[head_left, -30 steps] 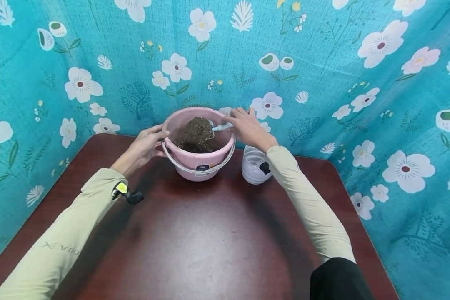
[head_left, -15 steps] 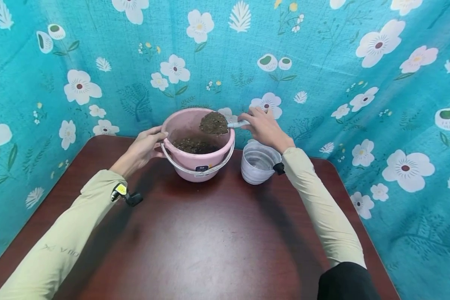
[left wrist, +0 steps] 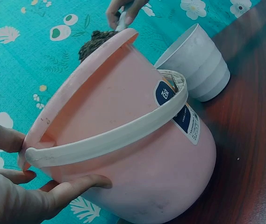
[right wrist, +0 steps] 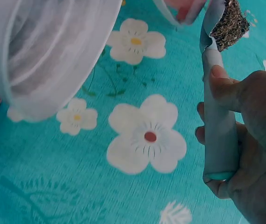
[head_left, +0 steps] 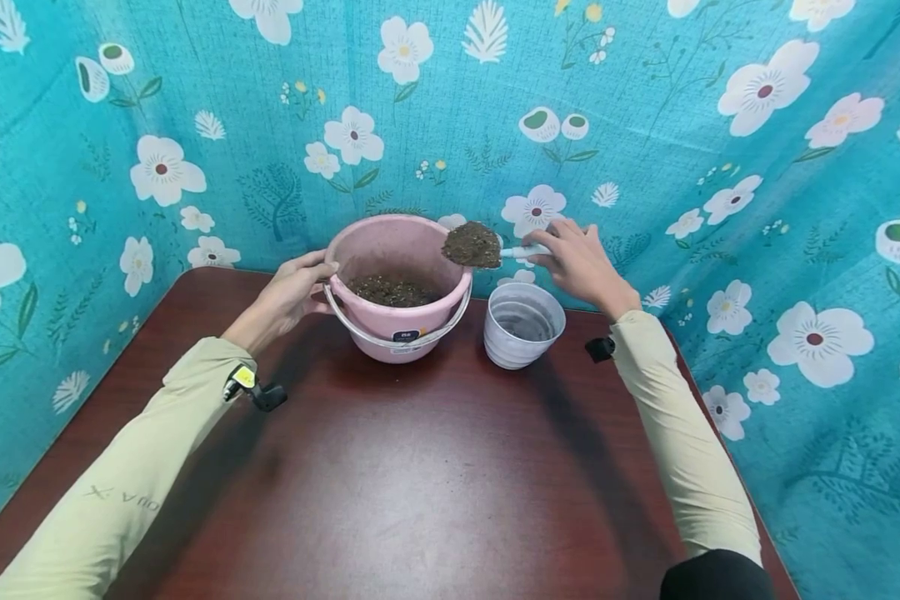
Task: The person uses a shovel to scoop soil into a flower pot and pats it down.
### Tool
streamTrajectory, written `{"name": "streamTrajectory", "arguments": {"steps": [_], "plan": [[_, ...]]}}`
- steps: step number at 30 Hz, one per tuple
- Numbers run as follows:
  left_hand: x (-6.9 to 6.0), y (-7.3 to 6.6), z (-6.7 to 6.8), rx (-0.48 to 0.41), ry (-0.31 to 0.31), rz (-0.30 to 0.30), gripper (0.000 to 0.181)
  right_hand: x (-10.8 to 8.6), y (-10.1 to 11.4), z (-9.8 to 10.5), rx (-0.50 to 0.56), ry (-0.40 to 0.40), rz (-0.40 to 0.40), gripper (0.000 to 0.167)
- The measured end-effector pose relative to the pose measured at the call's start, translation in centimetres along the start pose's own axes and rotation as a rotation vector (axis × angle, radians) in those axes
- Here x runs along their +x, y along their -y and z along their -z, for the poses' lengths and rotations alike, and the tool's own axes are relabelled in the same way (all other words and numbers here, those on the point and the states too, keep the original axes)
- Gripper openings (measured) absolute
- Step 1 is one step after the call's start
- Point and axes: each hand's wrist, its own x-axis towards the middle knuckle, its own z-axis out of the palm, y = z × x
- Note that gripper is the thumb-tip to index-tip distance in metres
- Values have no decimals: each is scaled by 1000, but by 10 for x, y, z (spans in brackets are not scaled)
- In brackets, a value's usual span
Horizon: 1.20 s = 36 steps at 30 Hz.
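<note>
Holding the pink bucket: left hand [head_left: 288, 287] grips its left rim, thumb and fingers bent around the edge; some fingertips are hidden.
Pink bucket [head_left: 371, 323]: upright on the counter [head_left: 420, 483], dark soil [head_left: 393, 292] inside; its near wall hides how deep the soil goes.
Gripping the scoop: right hand [head_left: 577, 262] curls its fingers round the scoop [head_left: 523, 251] by the pale handle.
Scoop position: beside the bucket's right rim, heaped with soil that covers most of the blade; whether it touches the rim cannot be told. The right-wrist view cuts off its tip.
White pot [head_left: 512, 343]: upright, right of the bucket, cut off in the right-wrist view.
Bucket label [left wrist: 164, 93]: dark with white characters, crossed by the white bail [left wrist: 109, 143]; small print unreadable.
Left sleeve [head_left: 131, 450]: grey lettering, an X and an A legible, the rest unclear.
</note>
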Motion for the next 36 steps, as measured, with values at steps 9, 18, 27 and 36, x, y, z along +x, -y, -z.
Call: {"name": "streamTrajectory", "arguments": {"steps": [9,18,27,36], "plan": [[-1,1,4,11,-9,3,61,-35,-17,-5,-4,1,-49,26],[-1,2,3,19,0,11,62,-63,-37,-8,-28,4,-103,25],[2,2,-1,8,-3,17,62,-84,-46,-17,-77,32,-102,25],[-1,-2,5,9,14,27,61,-82,-36,-27,-338,-104,44,19]]}}
